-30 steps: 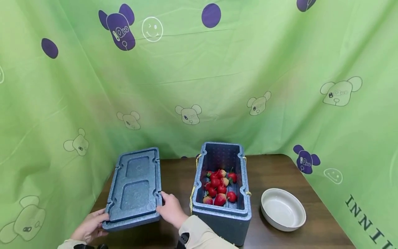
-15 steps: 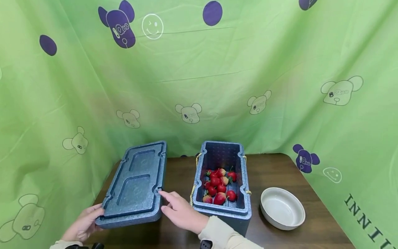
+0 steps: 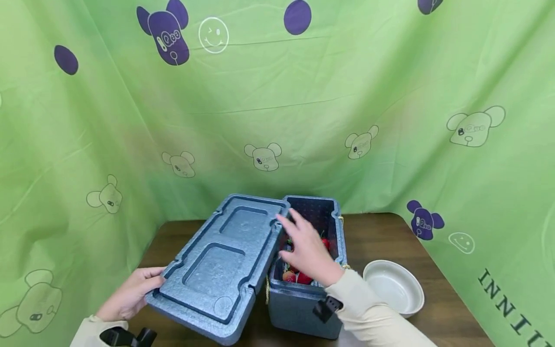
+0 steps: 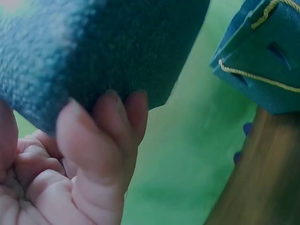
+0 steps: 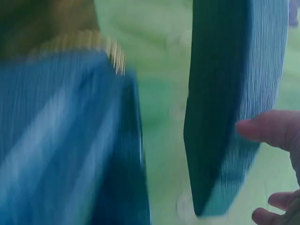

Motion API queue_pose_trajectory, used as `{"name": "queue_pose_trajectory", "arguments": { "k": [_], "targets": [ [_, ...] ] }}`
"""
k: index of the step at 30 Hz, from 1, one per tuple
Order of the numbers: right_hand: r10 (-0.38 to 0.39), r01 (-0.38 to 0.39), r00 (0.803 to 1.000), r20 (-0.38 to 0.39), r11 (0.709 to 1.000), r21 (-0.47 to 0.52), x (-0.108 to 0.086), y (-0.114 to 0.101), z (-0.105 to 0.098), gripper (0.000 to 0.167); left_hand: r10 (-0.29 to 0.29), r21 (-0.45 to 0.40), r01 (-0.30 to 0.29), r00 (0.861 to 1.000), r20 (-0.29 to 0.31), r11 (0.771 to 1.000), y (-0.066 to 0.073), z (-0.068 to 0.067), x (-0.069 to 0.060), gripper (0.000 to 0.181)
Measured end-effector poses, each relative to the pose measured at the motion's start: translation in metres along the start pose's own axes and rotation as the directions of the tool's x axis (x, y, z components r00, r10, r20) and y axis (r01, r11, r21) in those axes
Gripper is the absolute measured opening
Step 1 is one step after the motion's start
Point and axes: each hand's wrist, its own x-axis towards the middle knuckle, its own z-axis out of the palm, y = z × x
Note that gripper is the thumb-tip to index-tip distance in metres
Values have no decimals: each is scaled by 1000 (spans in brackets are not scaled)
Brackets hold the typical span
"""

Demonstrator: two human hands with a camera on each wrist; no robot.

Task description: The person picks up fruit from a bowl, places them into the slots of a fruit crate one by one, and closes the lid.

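A blue-grey foam lid [image 3: 214, 267] with two recessed panels is tilted in the air, its far right corner overlapping the left rim of a matching foam box [image 3: 305, 311]. My left hand [image 3: 132, 294] grips the lid's left side near the front; in the left wrist view its fingers [image 4: 86, 140] curl under the edge. Over the box, my right hand [image 3: 308, 248] has its fingers spread at the lid's far right corner. One fingertip [image 5: 248, 129] touches the lid's side in the right wrist view. Red strawberries [image 3: 289, 276] lie inside the box, partly hidden by lid and hand.
To the right of the box, a white round bowl [image 3: 392, 286] stands on the brown wooden table [image 3: 368, 233], partly behind my right sleeve. Yellow cord [image 4: 258, 77] runs along the box's side. A green printed cloth [image 3: 312, 120] hangs behind the table.
The lid has swung right and up from the table's left side toward the box. My right hand has moved from its near right edge to its far right corner; the left keeps its grip.
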Motion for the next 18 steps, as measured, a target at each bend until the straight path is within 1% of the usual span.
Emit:
{"name": "queue_pose_trajectory", "arguments": {
  "k": [2, 4, 7, 11, 15, 16, 17, 18],
  "targets": [
    [-5, 0, 998, -60, 997, -78, 1, 14, -8, 77, 9, 30, -10, 1000, 13, 999, 6, 3, 4, 52],
    [-21, 8, 995, -95, 990, -139, 1, 26, -15, 72, 18, 55, -19, 1000, 18, 998, 12, 6, 7, 51],
    [-57, 34, 993, -102, 977, -209, -3, 38, -23, 63, 31, 94, -34, 999, 30, 995, 21, 7, 15, 50],
    [-80, 46, 991, -103, 953, -298, -12, 45, -30, 61, 68, 113, -76, 995, 73, 991, 31, 9, 29, 50],
    [-102, 43, 983, -154, 937, -348, -20, 52, -34, 56, 85, 105, -99, 988, 132, 990, 36, 15, 42, 51],
    [-103, 36, 979, -173, 936, -351, -22, 55, -35, 54, 92, 98, -107, 985, 146, 989, 37, 19, 46, 51],
    [-98, 26, 976, -192, 938, -345, -24, 58, -37, 52, 102, 84, -115, 984, 144, 990, 38, 23, 49, 51],
    [-83, 9, 974, -212, 945, -328, -27, 61, -38, 51, 114, 65, -125, 982, 152, 990, 39, 27, 52, 49]
  ]
}}
